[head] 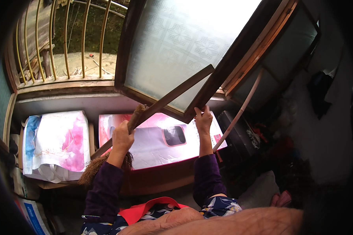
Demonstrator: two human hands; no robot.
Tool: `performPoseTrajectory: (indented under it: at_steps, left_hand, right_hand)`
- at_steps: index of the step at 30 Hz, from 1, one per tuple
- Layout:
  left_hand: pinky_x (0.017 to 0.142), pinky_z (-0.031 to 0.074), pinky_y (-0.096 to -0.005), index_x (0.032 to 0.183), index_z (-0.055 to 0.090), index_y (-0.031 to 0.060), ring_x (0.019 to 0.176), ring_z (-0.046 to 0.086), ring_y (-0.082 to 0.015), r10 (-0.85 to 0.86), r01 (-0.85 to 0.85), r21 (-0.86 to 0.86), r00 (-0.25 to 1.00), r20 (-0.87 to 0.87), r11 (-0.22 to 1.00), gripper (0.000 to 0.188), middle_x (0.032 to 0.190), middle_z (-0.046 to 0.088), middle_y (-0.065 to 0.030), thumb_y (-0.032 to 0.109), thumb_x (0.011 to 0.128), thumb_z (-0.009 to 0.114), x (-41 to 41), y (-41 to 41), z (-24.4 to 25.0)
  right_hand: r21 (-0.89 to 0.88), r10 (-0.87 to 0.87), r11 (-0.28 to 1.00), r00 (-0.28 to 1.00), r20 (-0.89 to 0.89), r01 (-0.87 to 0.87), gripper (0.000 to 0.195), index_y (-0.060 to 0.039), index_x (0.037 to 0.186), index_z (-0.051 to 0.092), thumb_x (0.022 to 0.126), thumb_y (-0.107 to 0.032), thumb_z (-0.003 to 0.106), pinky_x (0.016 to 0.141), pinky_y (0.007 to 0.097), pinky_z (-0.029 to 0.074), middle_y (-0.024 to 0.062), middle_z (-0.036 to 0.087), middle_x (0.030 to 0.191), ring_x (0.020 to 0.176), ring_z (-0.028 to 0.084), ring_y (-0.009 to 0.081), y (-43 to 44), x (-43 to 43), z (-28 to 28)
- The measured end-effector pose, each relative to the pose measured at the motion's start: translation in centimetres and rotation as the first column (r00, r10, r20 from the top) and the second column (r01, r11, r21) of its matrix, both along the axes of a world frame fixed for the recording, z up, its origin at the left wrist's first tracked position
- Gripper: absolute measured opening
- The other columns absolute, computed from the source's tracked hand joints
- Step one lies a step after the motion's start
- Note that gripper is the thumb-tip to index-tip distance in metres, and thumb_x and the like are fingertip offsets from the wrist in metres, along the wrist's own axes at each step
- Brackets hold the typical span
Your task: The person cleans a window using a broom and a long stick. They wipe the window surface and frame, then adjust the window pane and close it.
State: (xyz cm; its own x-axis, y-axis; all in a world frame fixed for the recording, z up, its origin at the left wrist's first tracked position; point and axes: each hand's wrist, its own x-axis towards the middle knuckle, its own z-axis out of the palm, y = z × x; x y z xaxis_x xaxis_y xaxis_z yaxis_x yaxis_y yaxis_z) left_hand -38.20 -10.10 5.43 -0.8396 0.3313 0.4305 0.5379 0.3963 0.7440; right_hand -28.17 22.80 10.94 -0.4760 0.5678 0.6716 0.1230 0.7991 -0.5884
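My left hand (122,140) is closed around the handle of a straw hand broom (137,113); its brown bristles (96,169) hang below my wrist. A long dark wooden strip (176,90) runs diagonally past that hand, over the lower part of a framed, patterned frosted-glass window sash (176,38). Whether the left hand also holds the strip, I cannot tell. My right hand (204,119) grips the lower corner of the sash's dark wooden frame (191,113), fingers bent at its edge. Both hands are above a pink and white printed box (153,147).
A white, pink and blue bag (58,141) sits on a carton at left. Barred window opening (67,44) with a wooden sill (67,88) is behind. A bent wooden stick (241,108) leans right of the box, beside a black case (238,135).
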Motion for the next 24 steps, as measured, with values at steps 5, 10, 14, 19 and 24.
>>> performPoseTrajectory:
  at_steps: [5,10,14,19,24]
  left_hand:
    - [0.071,0.046,-0.0511,0.091,0.052,0.0017,0.082,0.059,-0.0444,0.001,0.000,-0.040,1.000,0.007,0.999,0.027,0.085,0.062,-0.0223,0.010,0.074,0.072,0.4,-0.2,0.2]
    - [0.071,0.046,-0.0517,0.087,0.053,0.0015,0.081,0.059,-0.0449,0.049,-0.048,-0.045,0.999,0.021,0.998,0.026,0.082,0.062,-0.0226,0.010,0.074,0.073,-0.1,0.6,0.1]
    - [0.070,0.045,-0.0523,0.085,0.053,0.0019,0.080,0.059,-0.0450,0.044,-0.044,-0.033,0.999,0.013,0.999,0.025,0.081,0.062,-0.0226,0.010,0.073,0.073,-0.1,0.7,0.2]
    - [0.072,0.046,-0.0501,0.091,0.056,0.0020,0.084,0.060,-0.0435,-0.019,0.020,-0.048,0.999,0.029,0.999,0.027,0.086,0.063,-0.0221,0.008,0.072,0.074,-0.5,0.3,0.1]
    - [0.073,0.049,-0.0457,0.110,0.059,0.0017,0.080,0.062,-0.0402,-0.114,0.101,0.104,0.985,0.126,0.989,0.043,0.092,0.063,-0.0205,0.003,0.070,0.075,-0.2,-0.5,1.0]
  right_hand:
    - [-0.202,0.025,0.979,0.999,0.035,-0.018,0.029,0.0012,0.103,0.057,0.086,-0.020,0.067,0.056,0.0347,0.050,0.0149,0.067,0.080,0.056,0.065,0.0235,-1.9,0.4,1.8]
    - [-0.219,0.030,0.976,0.997,0.069,-0.014,0.030,-0.0002,0.105,0.058,0.086,-0.021,0.067,0.056,0.0341,0.050,0.0130,0.068,0.081,0.055,0.065,0.0218,-0.9,0.2,2.1]
    - [-0.085,0.003,0.996,0.999,0.041,0.001,0.030,0.0001,0.105,0.058,0.085,-0.019,0.068,0.051,0.0305,0.049,0.0117,0.068,0.081,0.054,0.064,0.0196,0.7,-0.1,0.7]
    - [-0.018,-0.007,1.000,1.000,-0.003,0.006,0.036,0.0004,0.112,0.057,0.085,-0.021,0.069,0.054,0.0285,0.050,0.0123,0.067,0.085,0.058,0.064,0.0197,-0.1,0.0,0.3]
    - [-0.057,-0.047,0.997,0.999,0.002,0.047,0.047,0.0006,0.122,0.054,0.086,-0.027,0.068,0.063,0.0333,0.050,0.0164,0.063,0.099,0.064,0.064,0.0218,-2.5,2.3,1.1]
